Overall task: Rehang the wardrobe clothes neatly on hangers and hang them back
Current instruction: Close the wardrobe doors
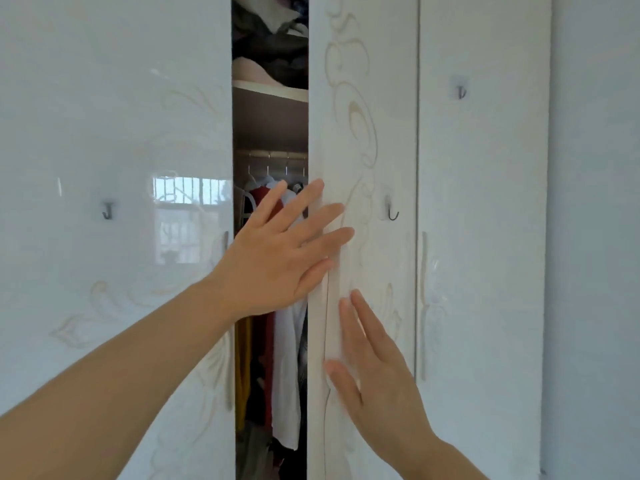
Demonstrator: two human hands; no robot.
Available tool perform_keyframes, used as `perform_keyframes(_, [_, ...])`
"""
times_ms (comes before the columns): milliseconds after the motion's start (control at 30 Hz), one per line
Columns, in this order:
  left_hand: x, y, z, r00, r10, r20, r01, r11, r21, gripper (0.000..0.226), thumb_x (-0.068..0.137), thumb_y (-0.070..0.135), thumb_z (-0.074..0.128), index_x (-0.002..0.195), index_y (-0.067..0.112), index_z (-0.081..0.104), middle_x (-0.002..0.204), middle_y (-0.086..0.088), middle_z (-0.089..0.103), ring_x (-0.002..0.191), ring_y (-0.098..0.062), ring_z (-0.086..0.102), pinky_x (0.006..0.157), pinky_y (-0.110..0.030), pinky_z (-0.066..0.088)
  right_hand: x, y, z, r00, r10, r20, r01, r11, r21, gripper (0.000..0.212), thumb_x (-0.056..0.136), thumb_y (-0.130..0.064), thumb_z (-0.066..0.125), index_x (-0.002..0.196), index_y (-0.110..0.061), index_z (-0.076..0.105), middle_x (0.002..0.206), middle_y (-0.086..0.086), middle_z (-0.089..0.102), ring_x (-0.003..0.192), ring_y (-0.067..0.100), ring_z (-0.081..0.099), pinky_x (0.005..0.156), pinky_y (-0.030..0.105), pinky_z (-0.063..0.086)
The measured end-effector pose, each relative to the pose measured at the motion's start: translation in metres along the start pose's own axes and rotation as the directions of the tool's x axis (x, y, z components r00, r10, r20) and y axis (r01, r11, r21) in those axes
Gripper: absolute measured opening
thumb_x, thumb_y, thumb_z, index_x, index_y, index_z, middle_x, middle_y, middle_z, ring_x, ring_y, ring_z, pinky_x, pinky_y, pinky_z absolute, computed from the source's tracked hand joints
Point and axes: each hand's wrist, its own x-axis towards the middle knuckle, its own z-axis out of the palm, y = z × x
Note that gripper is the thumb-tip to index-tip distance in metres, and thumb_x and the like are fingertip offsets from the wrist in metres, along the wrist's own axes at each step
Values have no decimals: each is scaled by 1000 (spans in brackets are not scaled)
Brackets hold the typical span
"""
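Note:
A white glossy wardrobe fills the view, and its middle door point(367, 140) stands slightly ajar. Through the narrow gap I see clothes on hangers: a red garment point(263, 202), a white shirt point(287, 375) and a yellow garment point(243, 368), all hung from a rail point(273, 154). My left hand point(277, 251) lies flat with straight fingers on the edge of the ajar door. My right hand point(374, 368) presses flat on the same door lower down, fingers straight. Neither hand holds anything.
The left door point(114, 168) is closed, with a small hook point(108, 210). Hooks also sit on the middle door point(392, 213) and the right door point(462, 91). A shelf point(270, 90) above the rail holds piled dark and pink clothes point(270, 46). More clothes lie heaped on the wardrobe floor point(256, 452).

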Motion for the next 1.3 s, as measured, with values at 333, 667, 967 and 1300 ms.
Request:
perform_keyframes(333, [-69,-71,68,999,-46,9,44,995,91,40,97,31,34,126,16,57,135,-6,51,129,-36,40,105,-57,30,43,-29,128,991,43,-129,-37,998,47,58,93,-39,38,143,-16,24,150,8,28,136,30,33,99,49,43])
perform_keyframes(667, [-109,-105,149,988,-142,58,138,989,58,46,94,35,34,127,11,56,136,-4,51,128,-34,42,104,-57,28,82,-26,214,983,37,-178,-55,993,-102,53,88,-36,42,134,-10,38,141,9,37,124,26,50,92,44,50])
perform_keyframes(967, [-121,-101,194,960,-278,46,279,960,-30,53,90,44,38,129,11,53,134,-3,53,129,-31,42,105,-55,32,89,-1,276,970,-26,-243,-25,979,-203,48,99,-36,28,135,-7,37,140,14,42,132,25,34,102,42,35])
perform_keyframes(1300, [-122,-95,192,947,-317,57,320,946,-43,52,90,43,42,131,12,50,136,-2,51,131,-29,41,107,-52,32,87,-2,277,978,9,-207,-51,979,-198,48,101,-36,18,138,-7,29,142,12,32,131,28,35,109,40,25])
